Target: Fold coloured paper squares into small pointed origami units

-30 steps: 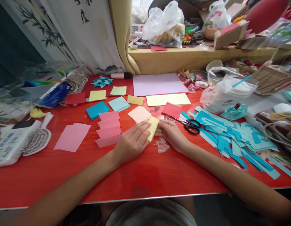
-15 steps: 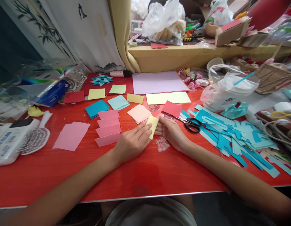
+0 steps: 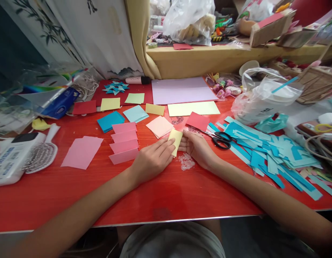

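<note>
A small folded yellow paper (image 3: 176, 140) lies on the red table (image 3: 160, 193) between my hands. My left hand (image 3: 152, 159) presses on its left side with fingers stretched flat over it. My right hand (image 3: 196, 148) pinches its right edge with curled fingers. A stack of peach paper squares (image 3: 159, 126) lies just behind the yellow paper. Four folded pink papers (image 3: 124, 142) lie in a column to the left of my left hand.
Black-handled scissors (image 3: 221, 139) rest right of my right hand, beside a heap of blue paper strips (image 3: 265, 150). Coloured squares, a lilac sheet (image 3: 182, 90) and a blue paper star (image 3: 116, 87) lie further back. A hairbrush (image 3: 42, 156) and calculator (image 3: 10, 161) sit at left.
The yellow paper has become narrower under my hands and both hands have drawn slightly closer together. The view has shifted a little.
</note>
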`<state>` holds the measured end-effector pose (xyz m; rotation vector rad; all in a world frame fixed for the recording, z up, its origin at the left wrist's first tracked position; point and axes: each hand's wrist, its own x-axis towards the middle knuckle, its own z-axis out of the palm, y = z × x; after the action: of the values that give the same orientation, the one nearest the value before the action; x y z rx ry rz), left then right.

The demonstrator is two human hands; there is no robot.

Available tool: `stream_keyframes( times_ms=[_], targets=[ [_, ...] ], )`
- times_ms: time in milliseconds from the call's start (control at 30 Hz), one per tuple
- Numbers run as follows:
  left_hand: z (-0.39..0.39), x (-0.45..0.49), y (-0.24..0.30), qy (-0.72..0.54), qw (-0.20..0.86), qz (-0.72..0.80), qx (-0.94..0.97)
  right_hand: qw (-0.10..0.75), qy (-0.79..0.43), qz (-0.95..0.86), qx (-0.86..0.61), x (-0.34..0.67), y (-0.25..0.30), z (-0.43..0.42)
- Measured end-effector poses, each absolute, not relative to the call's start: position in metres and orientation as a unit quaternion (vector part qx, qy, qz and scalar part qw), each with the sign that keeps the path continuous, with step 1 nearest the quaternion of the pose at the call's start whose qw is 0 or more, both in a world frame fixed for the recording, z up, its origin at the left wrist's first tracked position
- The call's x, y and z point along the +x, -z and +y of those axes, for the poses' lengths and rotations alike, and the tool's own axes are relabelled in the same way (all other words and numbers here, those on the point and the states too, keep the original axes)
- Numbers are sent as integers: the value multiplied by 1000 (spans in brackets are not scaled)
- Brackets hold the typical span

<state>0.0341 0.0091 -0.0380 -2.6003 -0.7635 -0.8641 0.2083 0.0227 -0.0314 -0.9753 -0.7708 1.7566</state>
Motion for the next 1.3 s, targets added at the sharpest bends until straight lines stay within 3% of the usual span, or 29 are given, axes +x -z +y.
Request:
stream_keyframes(
  times_ms=[1300],
  targets=[
    [9, 36, 35, 278, 162, -254, -912, 475, -708, -370, -369, 212, 37, 23]
  ],
)
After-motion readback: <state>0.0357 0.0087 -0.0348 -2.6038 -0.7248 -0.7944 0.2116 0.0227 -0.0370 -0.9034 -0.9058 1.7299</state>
